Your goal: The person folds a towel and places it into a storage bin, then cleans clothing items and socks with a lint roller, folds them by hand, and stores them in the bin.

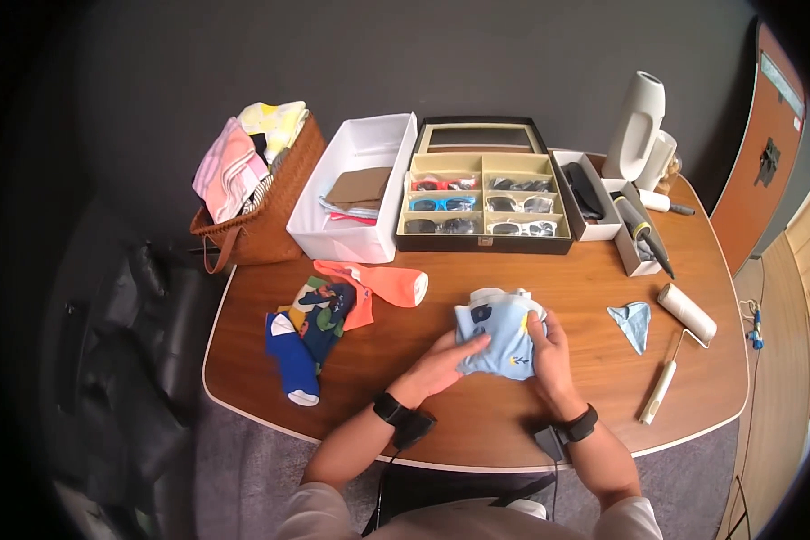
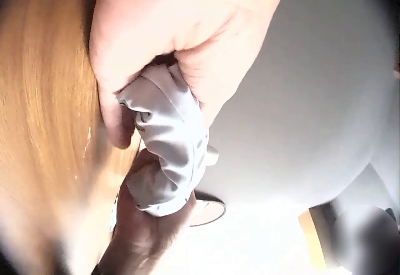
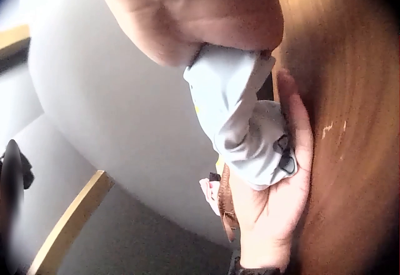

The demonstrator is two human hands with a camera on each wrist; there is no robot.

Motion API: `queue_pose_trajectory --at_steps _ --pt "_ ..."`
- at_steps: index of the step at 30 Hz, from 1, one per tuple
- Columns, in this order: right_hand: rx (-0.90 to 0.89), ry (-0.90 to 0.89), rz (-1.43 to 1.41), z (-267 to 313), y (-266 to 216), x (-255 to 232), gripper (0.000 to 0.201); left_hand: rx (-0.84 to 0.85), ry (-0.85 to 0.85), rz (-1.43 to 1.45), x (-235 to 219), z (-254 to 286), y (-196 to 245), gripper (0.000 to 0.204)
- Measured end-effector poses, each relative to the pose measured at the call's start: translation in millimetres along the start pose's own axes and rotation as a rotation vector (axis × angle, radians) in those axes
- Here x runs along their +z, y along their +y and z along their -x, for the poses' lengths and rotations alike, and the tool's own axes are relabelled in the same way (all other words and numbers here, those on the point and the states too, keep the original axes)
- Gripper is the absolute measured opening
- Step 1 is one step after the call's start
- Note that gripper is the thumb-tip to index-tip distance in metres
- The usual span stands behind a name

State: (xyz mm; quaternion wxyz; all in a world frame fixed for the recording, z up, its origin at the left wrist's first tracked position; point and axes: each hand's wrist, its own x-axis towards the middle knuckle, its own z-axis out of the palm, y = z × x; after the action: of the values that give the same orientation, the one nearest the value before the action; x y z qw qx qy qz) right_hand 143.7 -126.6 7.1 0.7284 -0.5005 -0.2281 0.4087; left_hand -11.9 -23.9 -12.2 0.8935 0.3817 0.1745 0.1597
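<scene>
A light blue garment (image 1: 499, 337) with dark and yellow prints is held between both hands above the table's front middle. The left hand (image 1: 441, 362) grips its left side, thumb on top and fingers beneath. On its right side the right hand (image 1: 552, 355) holds on, thumb over the front. In the left wrist view the left hand (image 2: 181, 31) pinches one end of the bunched cloth (image 2: 169, 131). The right wrist view has the right hand (image 3: 206, 19) gripping the near end of the cloth (image 3: 231, 100), with the left hand (image 3: 275, 194) around the far end.
Orange (image 1: 382, 285), patterned (image 1: 322, 326) and blue (image 1: 290, 360) clothes lie left. Behind stand a clothes-filled basket (image 1: 283, 202), a white bin (image 1: 306, 225), an eyewear case (image 1: 477, 245) and narrow boxes (image 1: 600, 229). At right are a small blue cloth (image 1: 634, 322) and a lint roller (image 1: 687, 313).
</scene>
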Motion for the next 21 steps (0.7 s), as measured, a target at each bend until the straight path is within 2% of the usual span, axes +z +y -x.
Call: queue_pose_trajectory --at_steps 1,2,4,6,7,9,10,12,13,15,17,21 --pt "0.027 -0.007 -0.072 1 -3 3 0.027 -0.064 0.023 0.02 -1 -2 0 0.041" --pt "0.051 -0.017 -0.144 -1 -6 5 0.027 -0.05 0.016 0.012 1 -2 0 0.041" --pt "0.018 -0.01 -0.131 -8 1 -4 0.026 0.103 0.087 0.085 7 0 -2 0.039" --pt "-0.03 0.077 0.032 -13 2 -11 0.024 0.163 0.107 0.092 10 3 -5 0.039" --pt "-0.041 0.076 0.027 -15 6 -14 0.024 0.216 0.148 0.067 7 1 -9 0.039" --pt "-0.085 0.136 0.196 -20 13 -20 0.022 0.277 0.222 0.033 10 1 -13 0.04" --pt "-0.093 0.139 0.196 -22 13 -22 0.022 0.279 0.214 0.03 11 0 -14 0.04" --pt "-0.141 0.146 0.218 -22 15 -25 0.02 0.218 0.213 0.208 6 -1 -18 0.042" --pt "-0.126 0.137 0.196 -19 8 -22 0.022 0.218 0.213 0.207 4 1 -17 0.042" --pt "-0.104 0.109 0.135 -20 6 -21 0.022 0.15 0.081 0.231 0 2 -14 0.045" --pt "-0.083 0.085 0.068 -21 10 -20 0.023 0.117 0.099 0.189 10 6 -12 0.047" --pt "-0.174 0.13 0.078 -15 16 -15 0.027 0.104 0.081 0.164 8 0 -23 0.05"
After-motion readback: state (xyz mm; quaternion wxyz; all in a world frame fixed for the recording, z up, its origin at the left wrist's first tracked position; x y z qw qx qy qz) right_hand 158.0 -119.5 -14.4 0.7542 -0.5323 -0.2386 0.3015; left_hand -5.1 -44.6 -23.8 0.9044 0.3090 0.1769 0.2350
